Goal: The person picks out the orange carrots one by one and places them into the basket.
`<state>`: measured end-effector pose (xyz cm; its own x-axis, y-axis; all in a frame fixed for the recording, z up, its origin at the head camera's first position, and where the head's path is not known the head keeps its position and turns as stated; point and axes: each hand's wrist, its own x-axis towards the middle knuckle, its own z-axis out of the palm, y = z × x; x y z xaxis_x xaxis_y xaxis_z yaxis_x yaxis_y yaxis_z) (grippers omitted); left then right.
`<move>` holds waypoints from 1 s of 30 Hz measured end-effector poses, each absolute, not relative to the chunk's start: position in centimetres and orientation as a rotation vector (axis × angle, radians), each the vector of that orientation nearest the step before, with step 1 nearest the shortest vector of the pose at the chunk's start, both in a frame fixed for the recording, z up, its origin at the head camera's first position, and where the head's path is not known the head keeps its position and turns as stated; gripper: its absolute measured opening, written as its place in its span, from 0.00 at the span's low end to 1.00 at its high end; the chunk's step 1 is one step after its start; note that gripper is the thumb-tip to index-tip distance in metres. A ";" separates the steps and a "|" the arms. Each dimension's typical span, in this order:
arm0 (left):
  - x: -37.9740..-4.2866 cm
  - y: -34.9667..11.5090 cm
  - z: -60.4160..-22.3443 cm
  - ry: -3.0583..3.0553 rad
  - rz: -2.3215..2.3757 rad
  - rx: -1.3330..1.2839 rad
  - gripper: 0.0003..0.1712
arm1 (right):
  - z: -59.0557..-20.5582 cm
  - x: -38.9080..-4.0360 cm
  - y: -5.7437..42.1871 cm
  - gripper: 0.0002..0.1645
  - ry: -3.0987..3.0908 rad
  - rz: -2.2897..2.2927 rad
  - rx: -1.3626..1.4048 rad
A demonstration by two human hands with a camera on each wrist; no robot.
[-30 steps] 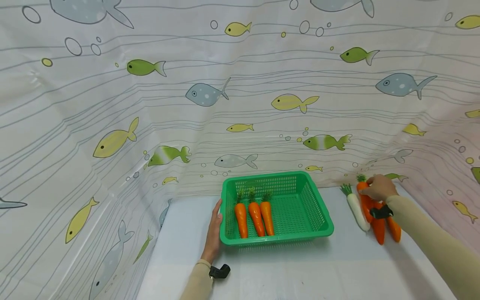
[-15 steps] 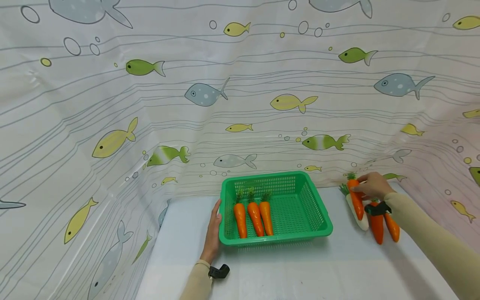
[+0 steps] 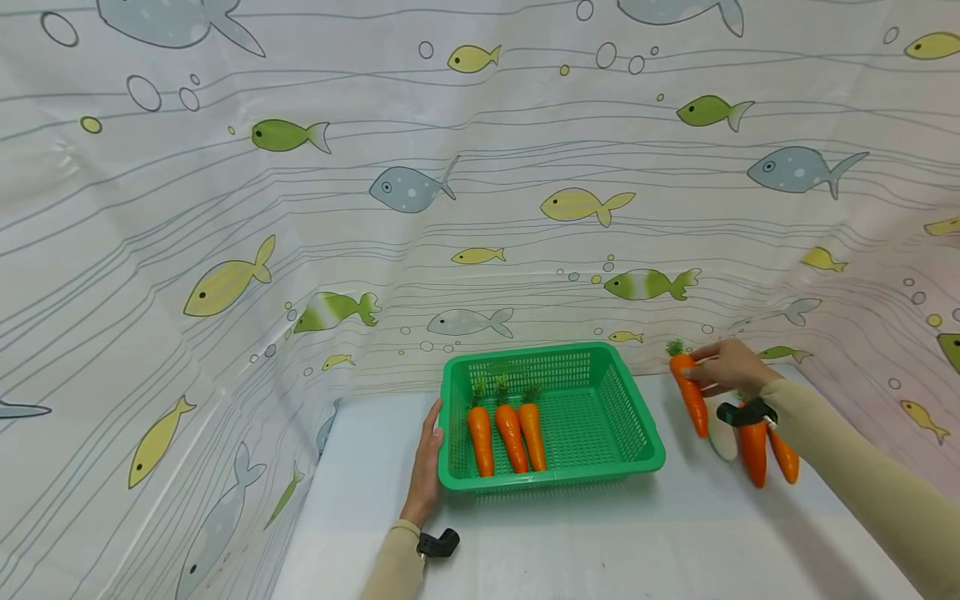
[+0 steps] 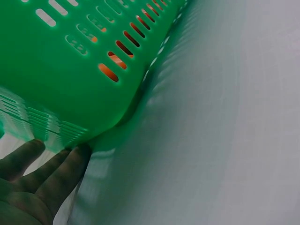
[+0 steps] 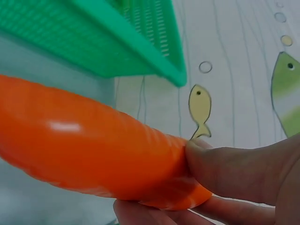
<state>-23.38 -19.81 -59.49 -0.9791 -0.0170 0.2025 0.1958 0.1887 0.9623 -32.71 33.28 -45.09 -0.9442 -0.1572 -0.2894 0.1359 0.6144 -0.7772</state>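
Note:
My right hand (image 3: 727,367) pinches an orange carrot (image 3: 690,395) near its leafy top, thumb on one side and fingers on the other. In the right wrist view this carrot (image 5: 93,145) fills the left half, with the basket's corner beyond it. A green plastic basket (image 3: 551,479) stands mid-table, and three carrots (image 3: 511,437) lie side by side in its left part. My left hand (image 3: 426,467) rests against the basket's left side with its fingers straight. The left wrist view has the left fingertips (image 4: 79,152) touching the basket's slotted wall (image 4: 93,108).
Right of the basket, a white radish (image 3: 722,440) lies partly hidden behind the held carrot and right hand. Two more carrots (image 3: 753,454) lie beside it, partly under the right wrist. A fish-patterned sheet (image 3: 480,250) rises behind and around the white table (image 3: 570,550).
My right hand has lifted the carrot from the pile and carried it left, past the white radish toward the basket. The left hand and the basket have stayed put.

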 end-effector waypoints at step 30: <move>-23.5 -19.8 -59.5 -2.287 -1.893 -0.185 0.32 | -44.3 -32.4 28.0 0.41 2.279 -1.437 -0.187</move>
